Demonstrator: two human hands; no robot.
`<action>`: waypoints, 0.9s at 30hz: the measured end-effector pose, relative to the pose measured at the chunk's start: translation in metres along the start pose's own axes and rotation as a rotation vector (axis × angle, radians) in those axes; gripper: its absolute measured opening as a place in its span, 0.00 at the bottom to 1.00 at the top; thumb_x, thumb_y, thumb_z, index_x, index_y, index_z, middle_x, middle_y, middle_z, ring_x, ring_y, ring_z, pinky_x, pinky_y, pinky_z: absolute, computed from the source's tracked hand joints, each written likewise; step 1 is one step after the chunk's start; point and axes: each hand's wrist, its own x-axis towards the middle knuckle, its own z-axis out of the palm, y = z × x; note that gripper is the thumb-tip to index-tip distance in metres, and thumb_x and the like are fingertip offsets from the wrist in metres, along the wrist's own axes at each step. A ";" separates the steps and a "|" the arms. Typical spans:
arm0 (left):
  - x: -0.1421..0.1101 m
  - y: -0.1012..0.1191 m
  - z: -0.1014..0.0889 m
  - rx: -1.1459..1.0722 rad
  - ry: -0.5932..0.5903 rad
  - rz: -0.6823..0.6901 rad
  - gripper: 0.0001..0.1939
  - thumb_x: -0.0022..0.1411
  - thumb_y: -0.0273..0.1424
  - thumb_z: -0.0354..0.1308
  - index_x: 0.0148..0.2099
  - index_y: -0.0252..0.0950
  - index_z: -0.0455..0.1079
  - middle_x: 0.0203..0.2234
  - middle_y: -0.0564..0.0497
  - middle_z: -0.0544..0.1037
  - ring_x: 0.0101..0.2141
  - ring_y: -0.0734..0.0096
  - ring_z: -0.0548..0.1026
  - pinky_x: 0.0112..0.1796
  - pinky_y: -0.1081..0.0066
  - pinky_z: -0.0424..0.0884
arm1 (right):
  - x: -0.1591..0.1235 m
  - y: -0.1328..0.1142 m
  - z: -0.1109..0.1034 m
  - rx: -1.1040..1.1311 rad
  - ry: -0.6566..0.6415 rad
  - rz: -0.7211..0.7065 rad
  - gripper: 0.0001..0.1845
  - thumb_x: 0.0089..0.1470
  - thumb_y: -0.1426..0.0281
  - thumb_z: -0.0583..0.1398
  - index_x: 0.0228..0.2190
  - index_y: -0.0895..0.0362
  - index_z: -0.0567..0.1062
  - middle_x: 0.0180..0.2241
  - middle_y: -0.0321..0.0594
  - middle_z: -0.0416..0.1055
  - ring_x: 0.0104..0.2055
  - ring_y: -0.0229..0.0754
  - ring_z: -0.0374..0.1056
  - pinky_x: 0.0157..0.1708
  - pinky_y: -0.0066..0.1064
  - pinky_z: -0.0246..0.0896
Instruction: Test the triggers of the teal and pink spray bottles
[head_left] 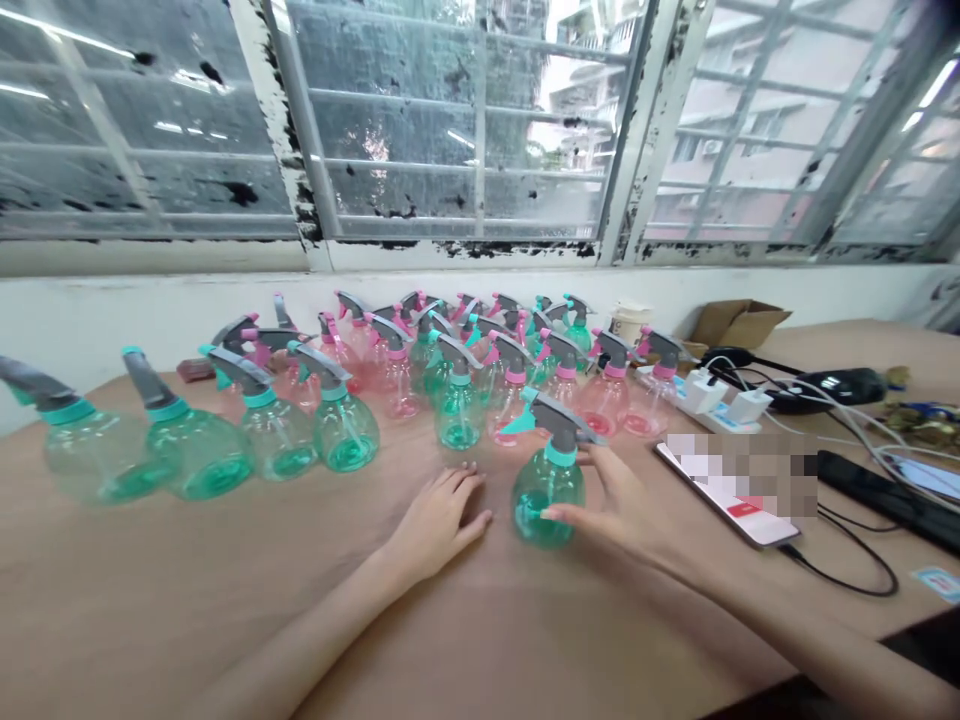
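Note:
A green spray bottle (550,492) with a grey and teal trigger head stands upright on the table in front of me. My right hand (611,500) wraps around its right side, thumb across the front and fingers behind, partly hidden. My left hand (444,518) lies flat on the tabletop to the left of it, fingers stretched out and holding nothing. Just beyond the left hand stands another green spray bottle (459,415). Pink spray bottles, one of them at the right end (651,408), stand behind the held one.
Several green and pink bottles fill the back of the brown table (315,590), with a green bottle (202,450) among those at left. To the right lie a phone (731,495) on a cable, a power strip (724,408) with chargers, and a cardboard box (739,325).

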 end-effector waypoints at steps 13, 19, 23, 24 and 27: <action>-0.042 -0.025 -0.025 -0.014 0.086 -0.048 0.13 0.67 0.34 0.50 0.50 0.37 0.68 0.51 0.43 0.75 0.51 0.57 0.73 0.51 0.58 0.70 | 0.010 -0.012 0.035 -0.061 -0.038 -0.032 0.37 0.44 0.51 0.67 0.52 0.55 0.67 0.50 0.50 0.70 0.50 0.52 0.68 0.48 0.45 0.64; -0.079 -0.057 -0.048 0.040 0.201 -0.247 0.12 0.68 0.36 0.46 0.46 0.39 0.67 0.42 0.45 0.77 0.42 0.58 0.77 0.43 0.59 0.73 | 0.051 -0.031 0.092 -0.028 -0.041 -0.074 0.44 0.41 0.50 0.68 0.55 0.58 0.64 0.49 0.53 0.72 0.49 0.54 0.70 0.46 0.47 0.65; -0.087 -0.064 -0.054 0.050 0.243 -0.343 0.11 0.68 0.38 0.45 0.42 0.39 0.66 0.35 0.47 0.77 0.33 0.62 0.78 0.37 0.63 0.74 | 0.080 -0.037 0.125 0.053 -0.005 -0.079 0.39 0.47 0.53 0.66 0.53 0.61 0.64 0.50 0.54 0.71 0.48 0.54 0.70 0.46 0.44 0.65; -0.087 -0.064 -0.054 0.049 0.246 -0.353 0.11 0.67 0.38 0.46 0.42 0.39 0.66 0.34 0.48 0.77 0.33 0.62 0.77 0.36 0.64 0.74 | 0.086 -0.038 0.131 0.058 0.003 -0.078 0.38 0.48 0.53 0.65 0.54 0.61 0.63 0.51 0.55 0.71 0.50 0.54 0.70 0.46 0.44 0.65; -0.086 -0.061 -0.054 0.043 0.240 -0.363 0.12 0.67 0.39 0.46 0.42 0.38 0.67 0.31 0.49 0.76 0.31 0.63 0.76 0.35 0.65 0.73 | 0.099 -0.038 0.145 0.066 0.032 -0.071 0.39 0.50 0.54 0.64 0.55 0.63 0.62 0.53 0.58 0.69 0.54 0.56 0.67 0.50 0.46 0.63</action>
